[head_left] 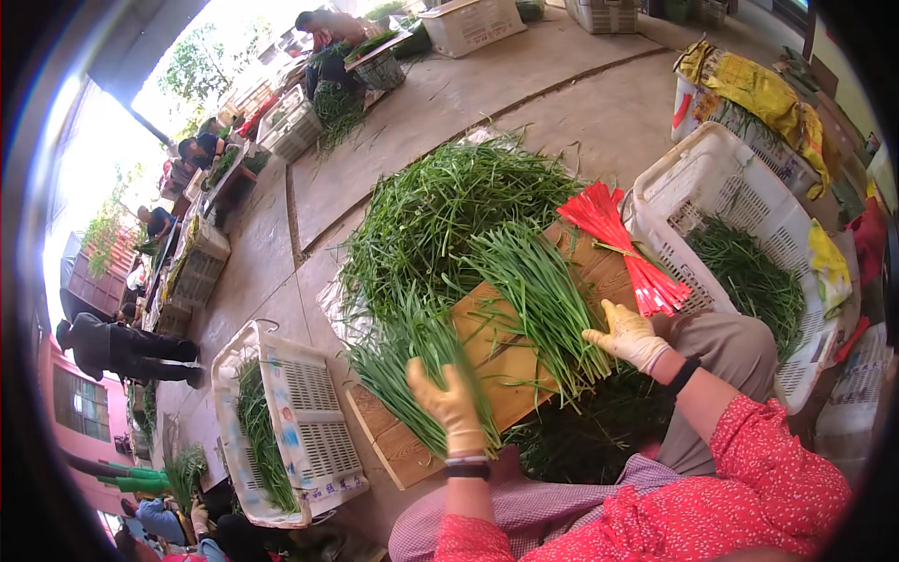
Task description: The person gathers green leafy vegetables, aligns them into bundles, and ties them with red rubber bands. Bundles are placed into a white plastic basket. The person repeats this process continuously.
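Note:
A wooden board (501,361) lies across my lap area with two bunches of long green chives on it. My left hand (448,405), in a pale glove, rests over the left bunch of chives (393,361) with thumb and fingers apart; it is slightly blurred. At the stem ends of the right bunch of chives (534,295) is my right hand (629,337), gloved too, its fingers spread and touching the stems rather than wrapped round them. A tied bundle of red strips (623,239) sits at the board's right edge.
Beyond the board rises a large heap of loose chives (449,211). White plastic crates holding greens flank me, one at left (314,412) and one at right (716,173). A yellow sack (758,89) covers another crate. Several people work farther off at left.

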Demonstrator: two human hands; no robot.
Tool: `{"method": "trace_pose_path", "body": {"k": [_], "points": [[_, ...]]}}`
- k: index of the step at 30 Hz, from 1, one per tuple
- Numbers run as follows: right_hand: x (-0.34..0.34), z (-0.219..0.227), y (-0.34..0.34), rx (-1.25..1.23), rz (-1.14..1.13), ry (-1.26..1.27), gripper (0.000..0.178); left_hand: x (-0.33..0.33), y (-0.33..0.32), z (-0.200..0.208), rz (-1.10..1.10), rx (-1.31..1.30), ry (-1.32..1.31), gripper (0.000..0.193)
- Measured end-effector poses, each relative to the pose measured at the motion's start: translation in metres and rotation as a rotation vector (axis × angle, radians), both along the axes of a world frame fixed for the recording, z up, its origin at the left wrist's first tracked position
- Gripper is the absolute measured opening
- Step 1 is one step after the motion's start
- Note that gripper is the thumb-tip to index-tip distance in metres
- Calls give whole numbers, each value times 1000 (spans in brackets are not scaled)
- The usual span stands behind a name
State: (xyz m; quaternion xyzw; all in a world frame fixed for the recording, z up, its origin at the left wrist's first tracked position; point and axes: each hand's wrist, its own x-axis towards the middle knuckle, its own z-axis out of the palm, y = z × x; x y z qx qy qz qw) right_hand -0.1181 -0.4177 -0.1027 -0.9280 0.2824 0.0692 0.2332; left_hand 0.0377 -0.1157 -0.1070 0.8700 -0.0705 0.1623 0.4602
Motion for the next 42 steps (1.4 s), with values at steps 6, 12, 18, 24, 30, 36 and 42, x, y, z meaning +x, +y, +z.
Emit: {"method": "trace_pose_path", "body": {"k": [6, 12, 18, 24, 30, 36, 42], "points": [[3, -16, 38, 262, -126, 117, 127, -77, -83, -44, -516, -444, 802, 48], [-4, -13, 48, 405, -11, -214, 68, -87, -121, -31, -331, -516, 1074, 70], [-4, 18, 88, 118, 508, -308, 51, -53, -86, -69, -296, -920, 1384, 52], [-3, -22, 45, 479, -82, -525, 47, -54, -53, -70, -405, -1357, 1567, 40], [5, -14, 64, 1440, -43, 61, 61, -55, -44, -47, -496, -1342, 1587, 46], [15, -9, 81, 1164, 49, 58, 41, -59, -45, -38, -474, -979, 1321, 36], [9, -28, 76, 468, 133, -89, 32, -50, -38, -16, -365, -835, 1372, 27]]}}
